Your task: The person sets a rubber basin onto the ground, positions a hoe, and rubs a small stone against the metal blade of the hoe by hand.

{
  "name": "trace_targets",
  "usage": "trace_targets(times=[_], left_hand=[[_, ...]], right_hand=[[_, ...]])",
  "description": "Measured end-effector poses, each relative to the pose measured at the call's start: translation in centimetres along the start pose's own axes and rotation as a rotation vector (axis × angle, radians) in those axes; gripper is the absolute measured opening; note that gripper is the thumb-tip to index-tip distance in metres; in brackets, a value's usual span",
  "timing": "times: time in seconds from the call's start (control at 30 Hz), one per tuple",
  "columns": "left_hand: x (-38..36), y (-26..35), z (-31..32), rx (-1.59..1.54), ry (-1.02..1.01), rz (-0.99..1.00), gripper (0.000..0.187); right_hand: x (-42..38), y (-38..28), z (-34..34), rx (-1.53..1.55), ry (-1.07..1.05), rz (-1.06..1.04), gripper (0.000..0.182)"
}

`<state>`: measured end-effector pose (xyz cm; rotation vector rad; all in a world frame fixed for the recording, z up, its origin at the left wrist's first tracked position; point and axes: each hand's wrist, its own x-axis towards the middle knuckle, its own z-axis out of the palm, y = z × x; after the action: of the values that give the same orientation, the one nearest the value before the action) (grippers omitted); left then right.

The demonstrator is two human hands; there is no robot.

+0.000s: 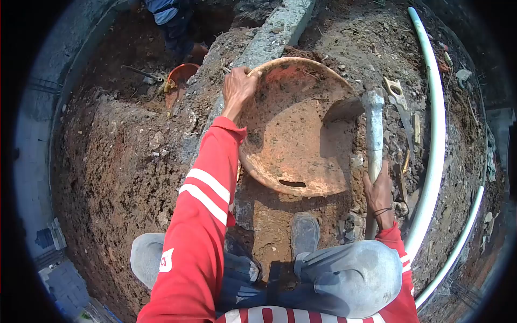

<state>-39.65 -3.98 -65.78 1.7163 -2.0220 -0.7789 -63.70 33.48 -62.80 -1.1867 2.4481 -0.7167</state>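
Note:
My left hand (238,90) is closed over the upper left rim of a wide, mud-caked orange basin (293,142), which is tilted with its inside facing me. A slot-shaped handle hole shows in its near rim. In my right hand (380,195) is the handle of a hoe (375,132), its fingers wrapped low around the shaft. The hoe's blade (344,109) reaches left over the basin's right side and casts a shadow inside it. Only a thin layer of soil clings to the basin's inner surface.
A handsaw (401,105) lies right of the hoe, beside a long pale pipe (437,116). Another pipe (464,237) runs farther right. A concrete beam (274,32) crosses behind the basin. At upper left, a person (175,27) stands in a dug pit near an orange container (184,71).

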Motion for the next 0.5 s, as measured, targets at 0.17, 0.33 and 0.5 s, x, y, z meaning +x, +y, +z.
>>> trace_targets(times=[0.17, 0.33, 0.5], left_hand=[[0.9, -1.0, 0.0, -0.151, -0.071, 0.159, 0.048], [1.3, -4.1, 0.7, -0.195, 0.014, 0.252, 0.053], [-1.2, -2.7, -0.3, -0.147, -0.012, 0.103, 0.059]], right_hand=[[-4.3, -0.7, -1.8, 0.05, 0.013, -0.042, 0.035], [-1.7, -6.5, -1.9, 0.122, 0.183, -0.167, 0.038], [5.7, -8.6, 1.1, 0.032, 0.144, -0.29, 0.045]])
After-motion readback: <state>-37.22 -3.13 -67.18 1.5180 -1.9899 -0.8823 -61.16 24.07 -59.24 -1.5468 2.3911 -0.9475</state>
